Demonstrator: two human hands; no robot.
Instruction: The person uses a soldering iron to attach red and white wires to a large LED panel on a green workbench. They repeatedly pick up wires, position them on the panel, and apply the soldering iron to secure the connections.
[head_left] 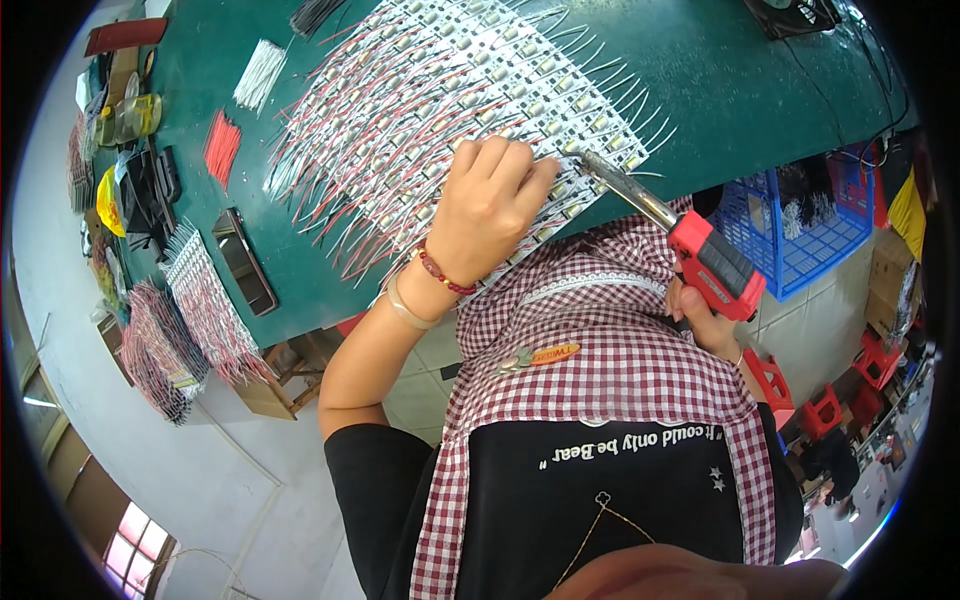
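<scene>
A large white panel of small circuit boards (520, 75) lies on the green table, with rows of red, white and dark wires standing out from it. My left hand (490, 205) rests over the panel's near part, its fingers curled and pinched together; whatever they hold is hidden. In my right hand (705, 318) is a red and black soldering gun (718, 262), gripped low by its handle. The gun's metal barrel slants up to the left, and its tip (580, 155) is at the panel, just right of my left fingertips.
On the green table (740, 110) lie a bundle of red wires (222, 148), a bundle of white wires (261, 73), a phone (244, 262) and another wired panel (205, 300). A blue crate (795, 235) stands right of the table, with red stools (822, 412) beyond.
</scene>
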